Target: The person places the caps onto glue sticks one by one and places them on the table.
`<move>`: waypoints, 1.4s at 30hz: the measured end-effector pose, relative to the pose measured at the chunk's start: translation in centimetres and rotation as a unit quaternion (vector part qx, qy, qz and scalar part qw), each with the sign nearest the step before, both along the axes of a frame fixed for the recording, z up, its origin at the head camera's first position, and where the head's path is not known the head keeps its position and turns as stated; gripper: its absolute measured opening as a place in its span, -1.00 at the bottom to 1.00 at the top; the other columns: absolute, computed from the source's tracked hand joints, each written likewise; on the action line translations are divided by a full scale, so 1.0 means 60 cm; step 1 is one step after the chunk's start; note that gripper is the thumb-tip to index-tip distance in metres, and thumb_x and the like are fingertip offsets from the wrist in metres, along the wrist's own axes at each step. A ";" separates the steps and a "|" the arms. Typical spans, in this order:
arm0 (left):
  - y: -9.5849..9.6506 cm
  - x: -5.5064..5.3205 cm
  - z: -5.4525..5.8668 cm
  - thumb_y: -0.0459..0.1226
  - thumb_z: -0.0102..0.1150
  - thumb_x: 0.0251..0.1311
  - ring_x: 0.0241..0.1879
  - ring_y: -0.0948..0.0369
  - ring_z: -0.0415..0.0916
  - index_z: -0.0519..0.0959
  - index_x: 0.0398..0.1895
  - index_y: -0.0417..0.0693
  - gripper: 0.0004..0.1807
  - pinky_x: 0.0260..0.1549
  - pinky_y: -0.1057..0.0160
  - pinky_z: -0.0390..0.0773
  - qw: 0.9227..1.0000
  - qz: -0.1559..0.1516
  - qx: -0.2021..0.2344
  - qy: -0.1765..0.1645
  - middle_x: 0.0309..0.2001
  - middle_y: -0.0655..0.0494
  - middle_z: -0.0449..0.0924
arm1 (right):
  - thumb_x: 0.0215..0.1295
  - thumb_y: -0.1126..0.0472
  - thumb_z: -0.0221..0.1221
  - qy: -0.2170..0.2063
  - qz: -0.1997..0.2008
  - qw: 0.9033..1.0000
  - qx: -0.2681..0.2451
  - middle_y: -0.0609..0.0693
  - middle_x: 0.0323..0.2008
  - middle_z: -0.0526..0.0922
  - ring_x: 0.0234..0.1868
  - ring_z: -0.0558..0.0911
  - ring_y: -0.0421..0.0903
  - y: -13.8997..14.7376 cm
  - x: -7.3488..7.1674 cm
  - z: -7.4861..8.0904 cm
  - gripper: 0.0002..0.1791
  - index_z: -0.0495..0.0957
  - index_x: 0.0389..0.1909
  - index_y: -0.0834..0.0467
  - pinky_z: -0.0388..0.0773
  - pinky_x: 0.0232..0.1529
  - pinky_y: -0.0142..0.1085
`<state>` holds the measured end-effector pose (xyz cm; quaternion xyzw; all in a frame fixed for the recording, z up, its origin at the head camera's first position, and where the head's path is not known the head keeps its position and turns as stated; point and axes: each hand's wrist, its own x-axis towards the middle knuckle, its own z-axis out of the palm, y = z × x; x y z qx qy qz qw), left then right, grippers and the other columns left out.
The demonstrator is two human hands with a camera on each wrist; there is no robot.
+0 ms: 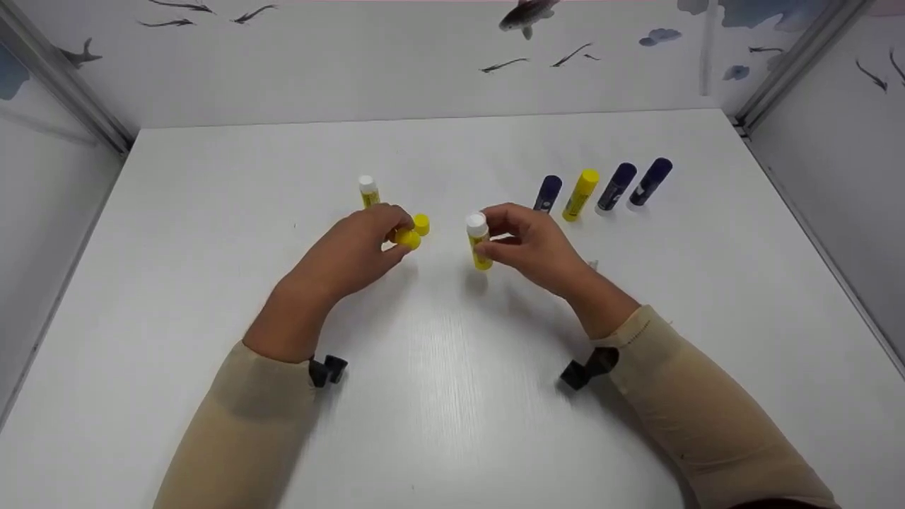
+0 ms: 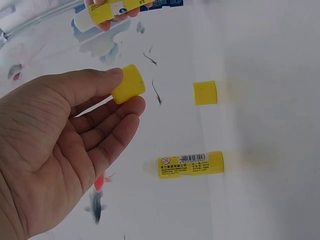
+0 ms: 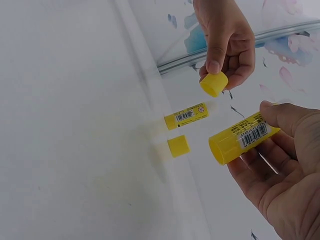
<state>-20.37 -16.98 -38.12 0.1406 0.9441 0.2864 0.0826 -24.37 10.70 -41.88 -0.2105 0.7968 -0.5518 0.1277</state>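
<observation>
My left hand (image 1: 346, 251) pinches a yellow glue stick cap (image 2: 130, 84) between thumb and fingertips, raised above the table. My right hand (image 1: 537, 244) grips an uncapped yellow glue stick (image 1: 479, 247) round its label, white end up and base lifted off the surface. A gap separates the held cap from the held stick. Behind the left hand stands a second uncapped yellow glue stick (image 2: 191, 165), upright on the table and partly hidden in the head view. Another yellow cap (image 1: 421, 225) sits on the table beside the left fingertips.
Beyond the right hand a row of capped glue sticks stands on the white table (image 1: 438, 396): a yellow one (image 1: 581, 194) and three navy ones, including the rightmost navy glue stick (image 1: 651, 182). White panels with painted fish (image 1: 527, 14) enclose the table's back and sides.
</observation>
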 end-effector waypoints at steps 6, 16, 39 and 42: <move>0.003 0.003 0.002 -0.29 0.32 0.39 0.17 0.04 0.61 0.59 0.12 -0.06 -0.72 0.29 0.05 0.59 1.000 -0.014 0.008 0.018 0.19 0.06 0.63 | 0.36 0.30 0.36 0.004 -0.002 1.000 -0.002 -0.02 0.08 0.71 0.15 0.67 -0.06 0.001 0.000 0.000 -0.66 0.63 0.12 0.09 0.66 0.21 -0.23; 0.004 0.007 0.004 -0.29 0.32 0.38 0.17 0.02 0.62 0.57 0.12 -0.07 -0.71 0.28 0.04 0.59 0.999 -0.024 0.006 0.021 0.19 0.04 0.63 | 0.37 0.31 0.34 0.014 0.000 1.000 0.000 -0.02 0.08 0.70 0.14 0.68 -0.06 -0.002 0.006 0.004 -0.67 0.66 0.13 0.08 0.68 0.19 -0.26; 0.023 0.025 0.012 -0.33 0.30 0.34 0.04 0.11 0.61 0.46 -0.06 -0.05 -0.78 0.18 0.12 0.63 0.991 -0.068 0.076 0.083 0.01 0.09 0.62 | 0.36 0.29 0.36 0.048 0.013 0.999 0.006 -0.01 0.06 0.69 0.09 0.71 -0.05 -0.005 0.010 0.000 -0.68 0.68 0.11 0.09 0.70 0.10 -0.33; 0.025 0.025 0.011 -0.33 0.32 0.34 0.05 0.11 0.62 0.46 -0.06 -0.05 -0.76 0.19 0.10 0.65 0.991 -0.071 0.078 0.088 0.01 0.10 0.62 | 0.36 0.30 0.36 0.050 0.015 0.999 0.004 -0.01 0.05 0.69 0.08 0.71 -0.05 -0.005 0.012 0.001 -0.68 0.69 0.11 0.09 0.71 0.09 -0.33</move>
